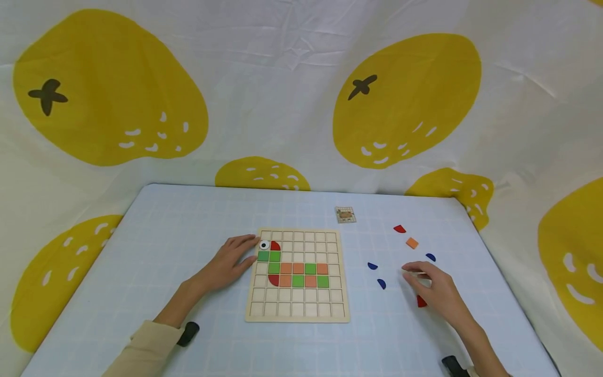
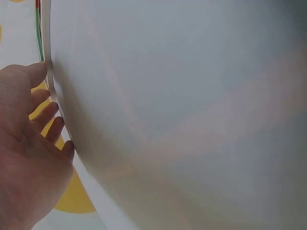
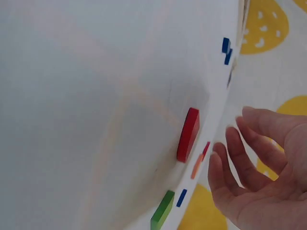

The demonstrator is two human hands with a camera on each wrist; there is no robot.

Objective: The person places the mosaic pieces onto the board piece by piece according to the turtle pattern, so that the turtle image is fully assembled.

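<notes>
A wooden grid board (image 1: 301, 312) lies mid-table. On its cells sit a white eye piece (image 1: 264, 245), red quarter-circles (image 1: 275, 245), and green squares (image 1: 275, 268) and orange squares (image 1: 298, 268) in rows. My left hand (image 1: 231, 263) rests at the board's left edge, thumb and fingers extended along its rim. On the right, my right hand (image 1: 435, 288) hovers over the table with loosely bent fingers and nothing between them. Close under it is a red piece (image 1: 421, 301). A green piece (image 3: 162, 211) shows in the right wrist view but is hidden by the hand from above.
Right of the board lie blue half-circles (image 1: 372, 266), an orange square (image 1: 412, 243) and another red piece (image 1: 399, 229). A small picture card (image 1: 346, 214) is behind the board's right corner. A cloth with yellow fruit prints (image 1: 405, 104) hangs behind the table.
</notes>
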